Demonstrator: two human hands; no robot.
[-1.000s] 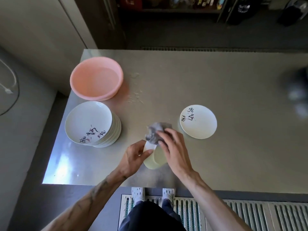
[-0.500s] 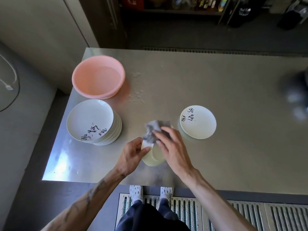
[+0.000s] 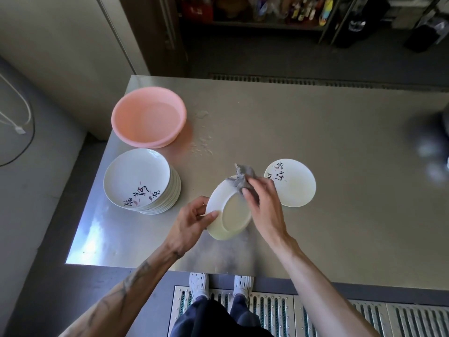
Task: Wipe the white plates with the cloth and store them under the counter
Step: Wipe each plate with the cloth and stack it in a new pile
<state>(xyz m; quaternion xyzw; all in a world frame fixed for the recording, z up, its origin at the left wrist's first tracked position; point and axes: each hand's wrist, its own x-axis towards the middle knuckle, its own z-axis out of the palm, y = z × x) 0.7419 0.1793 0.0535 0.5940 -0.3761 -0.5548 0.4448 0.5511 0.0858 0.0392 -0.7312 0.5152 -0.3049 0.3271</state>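
I have the left hand (image 3: 192,221) pinching the left rim of a tilted white plate (image 3: 233,215) above the counter (image 3: 315,132) near its front edge, underside toward me, face hidden. The right hand (image 3: 264,205) curls over the grey cloth (image 3: 243,176), pressing it on the far rim and covering the edge of the lone plate (image 3: 294,186) beside it. I cannot identify the blurred shape (image 3: 432,147) at the right border.

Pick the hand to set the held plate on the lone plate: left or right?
Left, probably: left hand grips the held plate by its rim, while right hand holds the cloth against it. The lone plate lies just beyond.
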